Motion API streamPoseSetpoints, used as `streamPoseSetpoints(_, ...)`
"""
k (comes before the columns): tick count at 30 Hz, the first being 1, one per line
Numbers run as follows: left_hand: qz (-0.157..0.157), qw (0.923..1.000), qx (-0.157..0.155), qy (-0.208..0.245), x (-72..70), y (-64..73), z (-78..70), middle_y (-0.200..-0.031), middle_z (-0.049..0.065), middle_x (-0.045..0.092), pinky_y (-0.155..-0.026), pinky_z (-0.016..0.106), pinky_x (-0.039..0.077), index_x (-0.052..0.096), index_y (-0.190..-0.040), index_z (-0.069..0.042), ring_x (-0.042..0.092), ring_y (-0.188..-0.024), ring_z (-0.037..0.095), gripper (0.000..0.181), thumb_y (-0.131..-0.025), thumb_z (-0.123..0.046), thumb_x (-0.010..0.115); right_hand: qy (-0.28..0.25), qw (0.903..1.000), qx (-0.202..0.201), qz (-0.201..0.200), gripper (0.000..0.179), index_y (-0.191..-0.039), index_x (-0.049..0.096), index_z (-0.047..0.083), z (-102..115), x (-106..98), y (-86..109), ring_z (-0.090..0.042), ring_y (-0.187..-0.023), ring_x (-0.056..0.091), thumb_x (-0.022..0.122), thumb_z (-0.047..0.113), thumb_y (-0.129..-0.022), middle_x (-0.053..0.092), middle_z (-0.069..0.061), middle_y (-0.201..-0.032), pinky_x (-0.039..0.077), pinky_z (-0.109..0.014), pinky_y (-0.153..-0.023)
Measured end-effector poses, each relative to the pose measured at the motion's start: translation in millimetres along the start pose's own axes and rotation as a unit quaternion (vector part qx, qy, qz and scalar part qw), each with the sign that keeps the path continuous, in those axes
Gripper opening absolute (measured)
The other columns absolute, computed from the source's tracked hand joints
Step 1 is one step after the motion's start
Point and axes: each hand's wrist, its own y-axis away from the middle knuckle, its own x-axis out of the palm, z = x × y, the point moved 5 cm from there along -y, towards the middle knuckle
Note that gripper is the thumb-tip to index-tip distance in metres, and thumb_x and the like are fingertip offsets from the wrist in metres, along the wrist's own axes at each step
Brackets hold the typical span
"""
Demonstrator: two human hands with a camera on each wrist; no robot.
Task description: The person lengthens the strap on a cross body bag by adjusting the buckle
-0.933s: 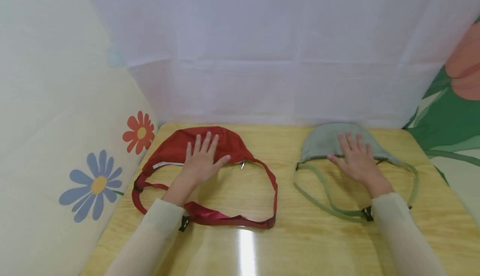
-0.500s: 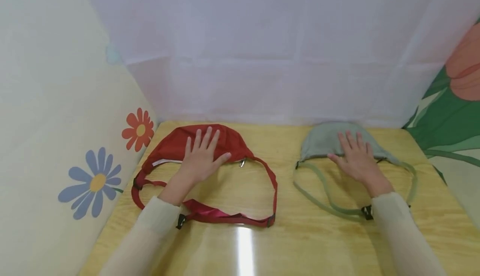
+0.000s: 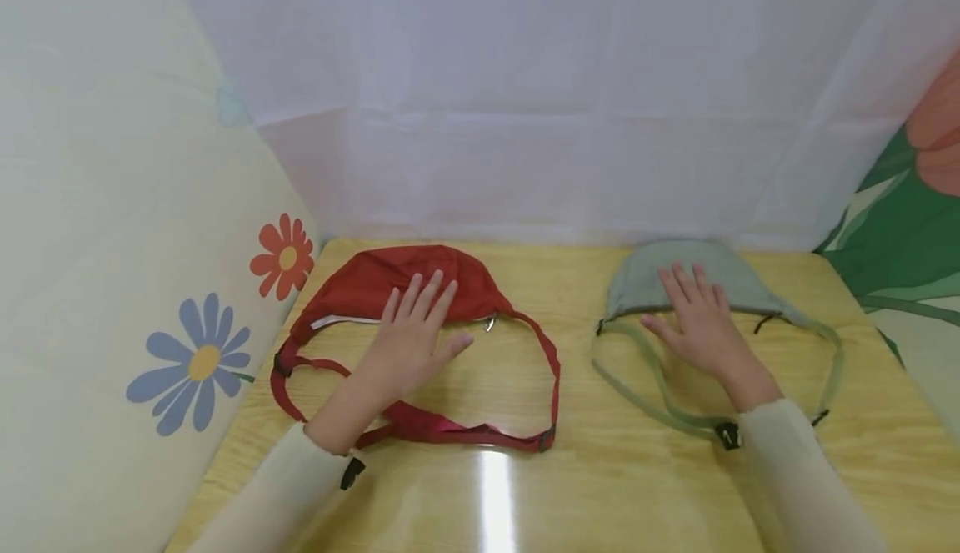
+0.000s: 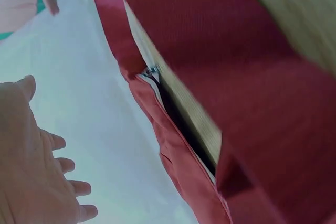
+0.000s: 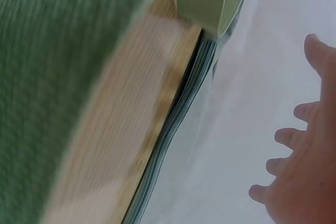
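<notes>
Two waist bags lie side by side on the table. The red waist bag [image 3: 367, 282] is on the left, its red strap [image 3: 555, 386] looped toward the near side. Above its near edge hovers my left hand [image 3: 408, 357], fingers straight and spread. On the right is the grey-green waist bag [image 3: 637, 282] with a pale green strap [image 3: 633, 399]. My right hand [image 3: 701, 332] hovers over its near edge, fingers straight. Both wrist views show a gap between hand and bag. In the left wrist view a zipper pull [image 4: 151, 71] sits by a parted zipper.
The wooden table [image 3: 577, 486] ends at a white cloth backdrop [image 3: 480, 119]. Flower-printed cloth [image 3: 90, 244] hangs at the left, and another printed cloth [image 3: 915, 228] at the right. One black buckle [image 3: 352, 474] lies beside my left sleeve, another [image 3: 727, 434] beside my right.
My left hand has shifted slightly right and nearer, uncovering more of the red bag. My right hand has drifted a little left. Both bags stay in place.
</notes>
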Motion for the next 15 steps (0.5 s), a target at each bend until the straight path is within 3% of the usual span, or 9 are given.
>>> streamPoseSetpoints(6,-0.016,0.9995,0.027,0.004,-2.3,12.7,-18.3,-0.168,0.012,0.018,-0.121,0.062,0.007,0.023,-0.162,-0.012,0.01,-0.155,0.039,0.083,-0.101,-0.067,0.039,0.008,0.9995,-0.029,-0.011,0.085,-0.162,0.011,0.005,17,5,1.9,-0.047,-0.152,-0.005,0.052,0.049,-0.104,0.009,-0.028,-0.165,0.004,-0.072,-0.116)
streamPoseSetpoints(15,-0.009,0.9986,0.049,0.021,4.2,26.7,-40.6,-0.169,0.009,0.016,-0.122,0.06,0.005,0.02,-0.163,-0.015,0.005,-0.156,0.035,0.081,-0.101,-0.062,0.045,0.012,0.9974,-0.071,-0.003,0.083,-0.162,0.018,0.006,48,13,12.0,-0.044,-0.154,-0.001,0.055,0.05,-0.102,0.013,-0.023,-0.167,0.006,-0.068,-0.118)
